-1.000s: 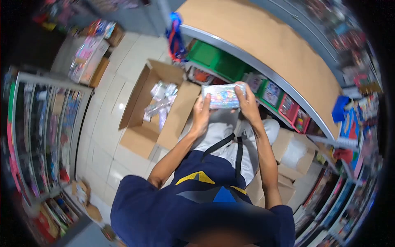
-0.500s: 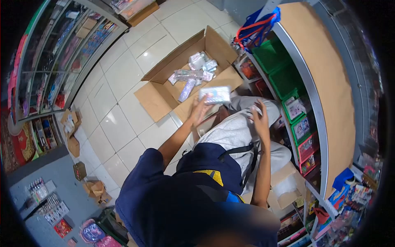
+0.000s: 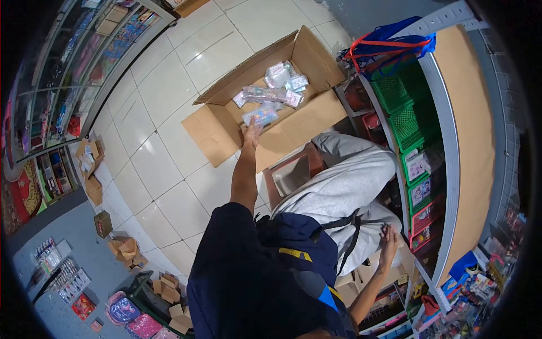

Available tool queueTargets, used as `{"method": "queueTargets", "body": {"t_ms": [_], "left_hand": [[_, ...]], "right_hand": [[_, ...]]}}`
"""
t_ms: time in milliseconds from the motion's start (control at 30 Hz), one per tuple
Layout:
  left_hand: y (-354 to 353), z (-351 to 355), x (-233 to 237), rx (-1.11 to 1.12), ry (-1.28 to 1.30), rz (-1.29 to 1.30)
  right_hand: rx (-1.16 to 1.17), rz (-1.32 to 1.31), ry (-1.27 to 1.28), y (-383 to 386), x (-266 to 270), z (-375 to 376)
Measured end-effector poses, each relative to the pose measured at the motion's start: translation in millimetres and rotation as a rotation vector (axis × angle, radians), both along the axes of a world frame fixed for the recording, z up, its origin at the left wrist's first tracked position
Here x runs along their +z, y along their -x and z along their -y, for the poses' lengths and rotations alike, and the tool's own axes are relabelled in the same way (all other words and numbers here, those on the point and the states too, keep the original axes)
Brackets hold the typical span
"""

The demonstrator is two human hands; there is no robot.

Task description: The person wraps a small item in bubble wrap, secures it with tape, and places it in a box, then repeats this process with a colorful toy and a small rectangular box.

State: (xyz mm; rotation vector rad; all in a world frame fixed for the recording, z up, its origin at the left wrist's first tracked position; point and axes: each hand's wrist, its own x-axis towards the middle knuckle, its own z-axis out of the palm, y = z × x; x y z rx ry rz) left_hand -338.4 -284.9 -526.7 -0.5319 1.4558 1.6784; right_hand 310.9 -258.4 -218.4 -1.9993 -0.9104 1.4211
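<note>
My left hand (image 3: pixel 252 134) reaches into an open cardboard box (image 3: pixel 305 127) on the floor. Its fingers are closed on the near end of a clear plastic-wrapped pack (image 3: pixel 262 116) with colourful printing. Just beyond it, several shiny wrapped packs (image 3: pixel 276 85) lie in a loose pile at the bottom of the box. Over at the right, my right hand (image 3: pixel 389 237) is beside my grey-trousered knee, with nothing visible in it and its fingers loosely bent and apart.
A shelf on the right holds green baskets (image 3: pixel 405 125) and a red basket (image 3: pixel 423 217), below a long brown counter top (image 3: pixel 471 141). Blue and red straps (image 3: pixel 389 45) hang at its far end. A glass display case (image 3: pixel 73 73) stands left. Small opened cartons (image 3: pixel 129 251) lie lower left.
My left hand has carried the wrapped pack forward and left, down into the box. My right hand has drawn back towards me, alongside the knee. The view has shifted slightly.
</note>
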Motion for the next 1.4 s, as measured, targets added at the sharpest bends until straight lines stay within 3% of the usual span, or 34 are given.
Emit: {"method": "queueTargets", "body": {"t_ms": [33,100,133,200,233,333,367,433,533,633,700,767,833,900,967,1033,1100,1200,1233,1367,1400], "left_hand": [[0,-9,10,-0.092,0.008,0.007],[3,-24,26,-0.304,0.111,-0.024],[9,-21,12,-0.462,0.312,-0.108],[17,-12,-13,-0.896,0.958,-0.38],[20,-7,-21,-1.014,1.105,-0.441],[39,11,-40,-1.293,0.701,-0.416],[34,14,-40,-1.25,0.641,-0.466],[11,14,2,-1.159,0.521,-0.561],[-17,14,46,-1.433,0.507,-1.111],[-33,5,76,-1.51,0.493,-0.952],[-32,4,70,-1.452,0.365,-0.854],[-32,4,53,-1.465,0.396,-0.993],[-33,-3,70,-1.488,0.345,-0.926],[-27,-1,33,-1.522,0.453,-0.953],[-40,-10,72,-1.512,0.346,-1.138],[-55,-18,91,-1.517,0.429,-1.23],[-65,-30,91,-1.436,0.282,-1.266],[-104,-67,133,-1.317,0.157,-1.33],[-123,-81,161,-1.272,0.04,-1.493],[-192,-148,237,-1.05,-0.543,-1.649],[-210,-164,256,-0.994,-0.576,-1.73]], "right_hand": [[-0.127,-0.09,0.027,15,18,2],[-0.089,-0.07,0.067,17,23,1],[-0.07,-0.056,0.084,13,25,0],[-0.009,-0.034,0.099,11,25,-2],[0.009,-0.019,0.118,15,26,-4],[0.052,0.012,0.15,26,29,-12],[0.061,0.024,0.16,28,30,-13],[0.093,0.011,0.146,28,25,-13],[0.102,0.001,0.146,10,13,-9],[0.047,0.011,0.123,13,15,-7],[0.0,-0.014,0.085,16,14,-5],[-0.014,0.002,0.046,18,17,-1],[-0.057,-0.02,0.005,20,19,6],[-0.109,-0.108,-0.062,14,1,16],[-0.185,-0.152,-0.134,16,1,23],[-0.331,-0.206,-0.219,25,9,29],[-0.504,-0.259,-0.311,28,15,40],[-0.717,-0.233,-0.365,16,6,67],[-0.776,-0.227,-0.372,8,-8,80],[-1.01,-0.176,-0.345,-2,-38,139],[-1.049,-0.166,-0.34,-6,-49,154]]}}
